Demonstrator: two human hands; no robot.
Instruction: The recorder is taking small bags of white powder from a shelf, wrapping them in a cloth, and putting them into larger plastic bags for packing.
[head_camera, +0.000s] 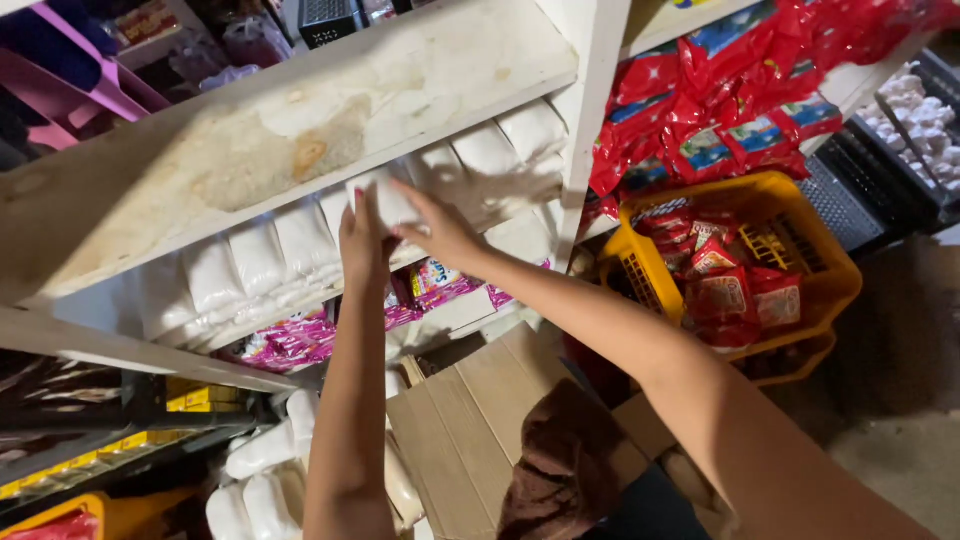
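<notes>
Both my hands hold one white plastic bag of powder or grain (390, 200) at the front edge of a white shelf. My left hand (362, 245) grips its left side from below. My right hand (440, 230) presses on its right side, fingers spread. The bag sits among a row of similar white bags (255, 262) lined along that shelf, with more white bags (515, 140) to the right. The shelf board above (280, 130) is bare and stained.
Pink snack packets (300, 340) lie on the shelf below. A yellow plastic basket (830, 270) holds red packets, with more red packets (730, 110) on the shelf above it. A cardboard box (470, 420) and more white bags (260, 470) sit low down.
</notes>
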